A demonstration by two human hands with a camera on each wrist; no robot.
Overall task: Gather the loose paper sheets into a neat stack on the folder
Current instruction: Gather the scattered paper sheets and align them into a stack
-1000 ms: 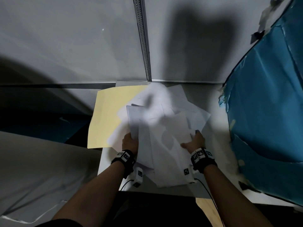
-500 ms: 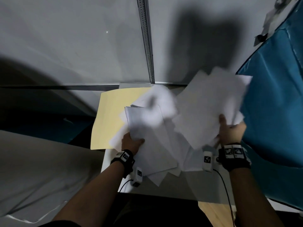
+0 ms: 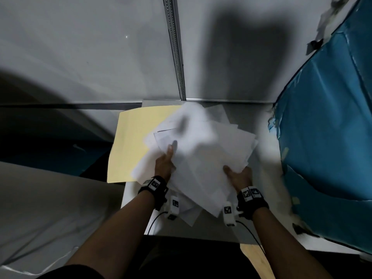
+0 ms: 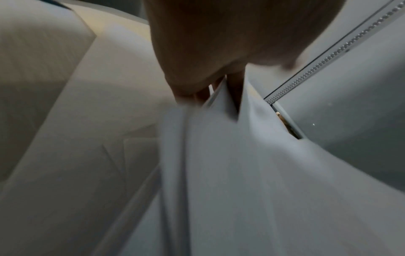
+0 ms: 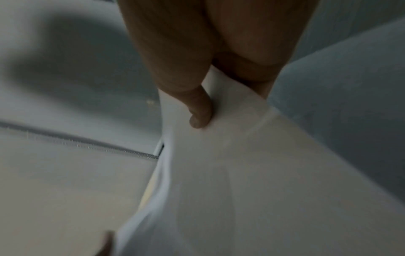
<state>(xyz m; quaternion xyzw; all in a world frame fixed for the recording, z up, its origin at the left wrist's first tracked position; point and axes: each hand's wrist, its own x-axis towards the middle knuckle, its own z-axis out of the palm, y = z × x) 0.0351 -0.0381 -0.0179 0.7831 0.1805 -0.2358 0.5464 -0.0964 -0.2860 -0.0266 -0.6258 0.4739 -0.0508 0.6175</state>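
Gathering is the step in hand: both hands grip a fanned bundle of loose white paper sheets [image 3: 203,158], which lies skewed, overlapping only the right part of the pale yellow card folder [image 3: 132,141] and spilling past the folder's right edge onto the grey table [image 3: 261,125]. The left hand [image 3: 165,164] pinches the bundle's left side, one of its fingers extended over the sheets. The right hand [image 3: 239,175] has its thumb curled onto the near corner. Next, I judge, squaring the edges and shifting the bundle left onto the folder.
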